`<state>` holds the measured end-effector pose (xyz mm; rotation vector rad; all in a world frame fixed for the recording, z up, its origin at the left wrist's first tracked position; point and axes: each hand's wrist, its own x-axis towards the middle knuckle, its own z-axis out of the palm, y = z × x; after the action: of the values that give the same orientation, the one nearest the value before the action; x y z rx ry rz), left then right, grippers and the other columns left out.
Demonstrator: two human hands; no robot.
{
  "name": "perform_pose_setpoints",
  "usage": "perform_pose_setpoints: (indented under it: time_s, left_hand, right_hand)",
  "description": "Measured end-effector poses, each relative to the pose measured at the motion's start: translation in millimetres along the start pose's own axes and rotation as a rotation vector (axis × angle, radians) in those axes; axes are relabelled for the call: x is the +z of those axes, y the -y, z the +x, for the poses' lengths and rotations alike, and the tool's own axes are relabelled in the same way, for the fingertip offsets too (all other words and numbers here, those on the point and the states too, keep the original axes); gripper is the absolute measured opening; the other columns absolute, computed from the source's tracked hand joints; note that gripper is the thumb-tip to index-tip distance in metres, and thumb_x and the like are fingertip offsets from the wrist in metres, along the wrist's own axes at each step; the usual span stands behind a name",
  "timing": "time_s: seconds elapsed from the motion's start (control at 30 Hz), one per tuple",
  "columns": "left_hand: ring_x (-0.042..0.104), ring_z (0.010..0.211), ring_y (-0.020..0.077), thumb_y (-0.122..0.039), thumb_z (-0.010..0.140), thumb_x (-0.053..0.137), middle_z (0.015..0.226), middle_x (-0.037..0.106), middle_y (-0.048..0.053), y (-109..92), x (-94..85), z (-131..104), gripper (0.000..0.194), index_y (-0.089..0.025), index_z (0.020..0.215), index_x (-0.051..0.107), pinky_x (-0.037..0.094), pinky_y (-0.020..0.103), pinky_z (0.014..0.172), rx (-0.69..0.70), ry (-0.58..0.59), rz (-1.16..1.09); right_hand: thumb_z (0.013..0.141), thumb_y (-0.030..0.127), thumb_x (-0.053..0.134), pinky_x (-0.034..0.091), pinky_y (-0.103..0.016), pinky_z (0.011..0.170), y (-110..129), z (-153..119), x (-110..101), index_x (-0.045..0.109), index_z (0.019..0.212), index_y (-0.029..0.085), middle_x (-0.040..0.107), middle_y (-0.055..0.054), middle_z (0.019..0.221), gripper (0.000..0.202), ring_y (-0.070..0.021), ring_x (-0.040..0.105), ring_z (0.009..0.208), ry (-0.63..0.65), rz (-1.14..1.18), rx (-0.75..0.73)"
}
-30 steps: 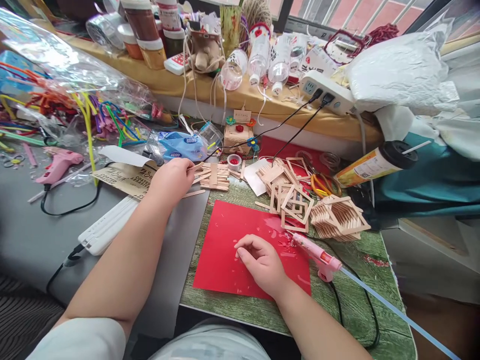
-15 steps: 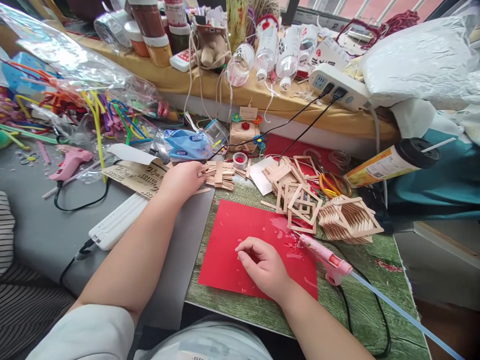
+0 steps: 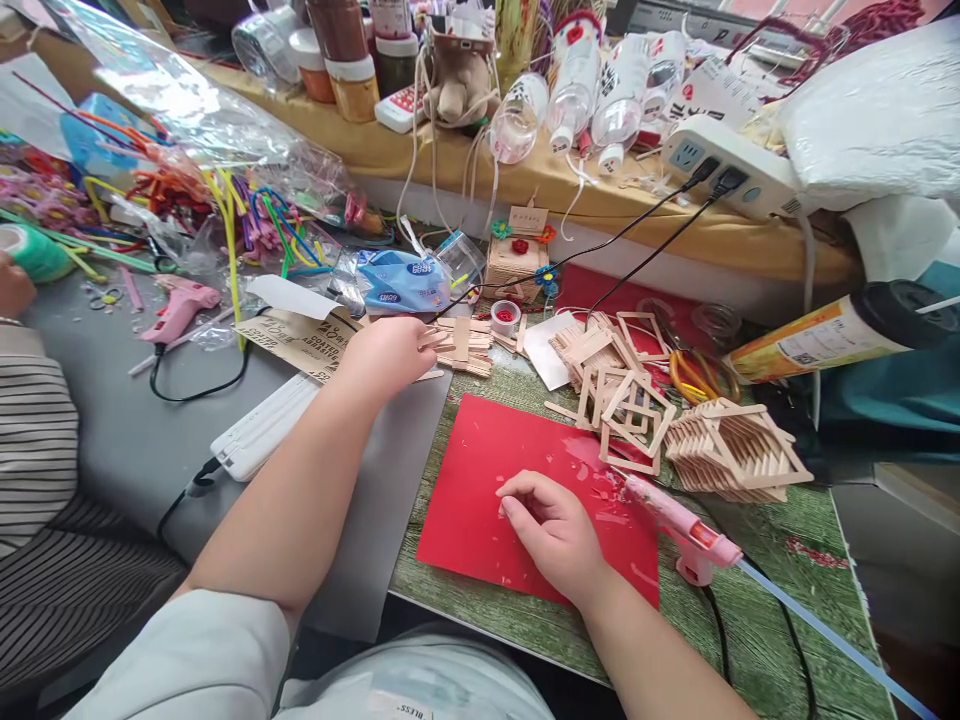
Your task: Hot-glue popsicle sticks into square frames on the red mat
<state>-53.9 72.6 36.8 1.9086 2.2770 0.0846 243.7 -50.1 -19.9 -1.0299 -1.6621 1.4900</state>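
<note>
My left hand (image 3: 391, 358) reaches over the pile of wooden craft sticks (image 3: 469, 350), its fingers bent against the sticks at the pile's left end. Which sticks lie between the fingertips is partly hidden by the hand. My right hand (image 3: 556, 532) is held over a red sheet (image 3: 472, 470), fingers curled in and thumb close to the forefinger, with nothing visible in it. Right of this hand a pink glue gun (image 3: 686, 525) lies with its nozzle over the sheet's edge. Behind it are loose stick frames (image 3: 626, 405) and a stack of glued stick frames (image 3: 735, 450).
A drink cup (image 3: 832, 335) leans at the right beside orange-handled pliers (image 3: 701, 375). Behind stand a small stick box (image 3: 517, 265) and a blue tissue pack (image 3: 401, 282). Black cords cross from a power strip (image 3: 731, 175). Another person's hand (image 3: 13, 285) holds green tape at far left.
The view has shifted so things appear farther right. Another person's hand with green tape has come into view at the left. My hands have barely moved relative to the table.
</note>
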Motion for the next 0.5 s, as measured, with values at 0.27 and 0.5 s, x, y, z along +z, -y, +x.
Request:
perform_pose_setpoints:
  time_s: [0.27, 0.5]
  left_hand:
    - [0.059, 0.074, 0.023, -0.046, 0.099, 0.052, 0.084, 0.07, 0.008, 10, -3.7, 1, 0.03, -0.022, 0.084, 0.06, 0.03, 0.033, 0.062, -0.059, -0.168, -0.152]
    - [0.052, 0.074, 0.0166, -0.042, 0.104, 0.047, 0.078, 0.059, 0.0, -29, 4.9, -14, 0.03, -0.021, 0.085, 0.056, 0.039, 0.029, 0.068, 0.238, -0.037, -0.737]
  right_hand:
    - [0.103, 0.028, 0.063, 0.054, -0.029, 0.074, -1, 0, -2, 0.072, 0.1, 0.024, 0.068, -0.002, 0.088, 0.01, -0.0161, 0.063, 0.077, 0.028, -0.013, 0.017]
    - [0.102, 0.034, 0.067, 0.058, -0.029, 0.073, -6, 1, 3, 0.071, 0.112, 0.026, 0.069, -0.003, 0.094, 0.013, -0.0165, 0.066, 0.081, -0.051, 0.153, 0.084]
